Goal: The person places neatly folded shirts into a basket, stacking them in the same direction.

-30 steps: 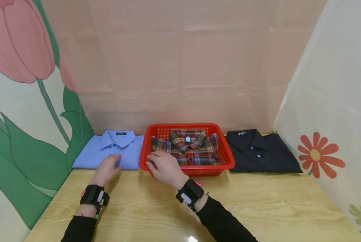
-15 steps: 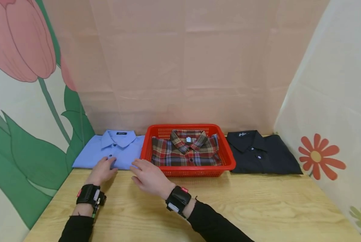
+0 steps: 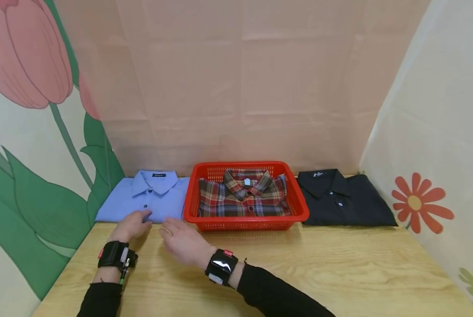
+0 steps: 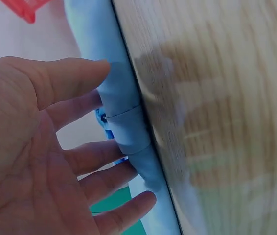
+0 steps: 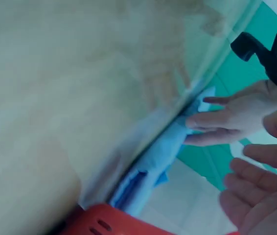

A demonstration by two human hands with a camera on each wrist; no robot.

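Observation:
A folded light blue shirt lies at the back left of the wooden table. My left hand is at its front edge with straight, spread fingers against the folded hem. My right hand hovers palm down just in front of the shirt's right front corner, its fingers relaxed and holding nothing. In the right wrist view the right hand is open beside the left hand and the blue shirt.
A red plastic basket holding a folded plaid shirt stands right of the blue shirt. A folded black shirt lies further right. Fabric backdrops close in the back and both sides.
My right hand has moved left from the basket's front left rim to the table before the blue shirt. My left hand has drawn back slightly to the shirt's front edge.

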